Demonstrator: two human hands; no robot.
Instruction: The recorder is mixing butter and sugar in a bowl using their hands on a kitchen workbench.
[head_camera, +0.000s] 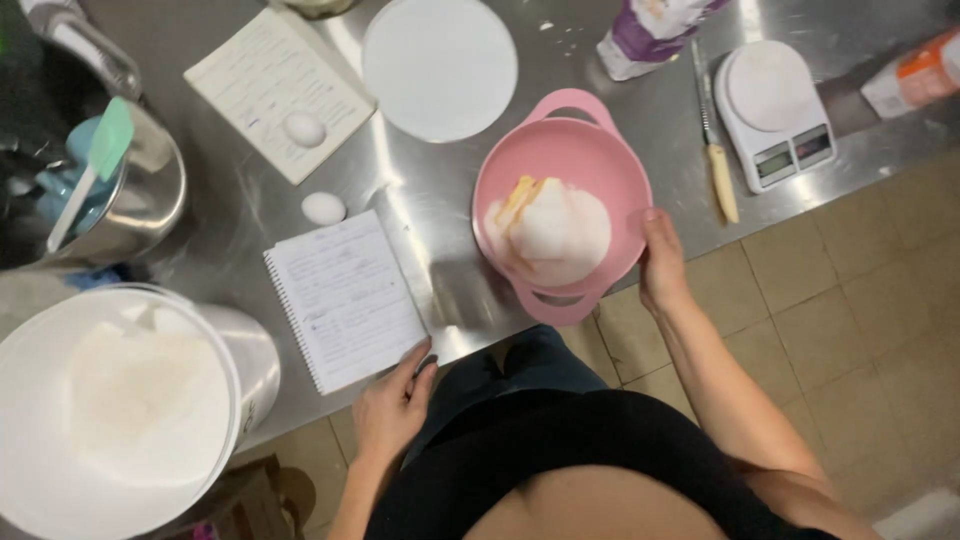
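My right hand (662, 268) grips the pink bowl's (600, 160) rim; left of the bowl, my left hand (392, 405) rests open-fingered on the notebook (345, 298).

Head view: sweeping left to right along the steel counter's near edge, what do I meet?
White bucket of flour → spiral notebook with the left hand at its corner → pink bowl → right hand on the bowl's rim → knife → kitchen scale.
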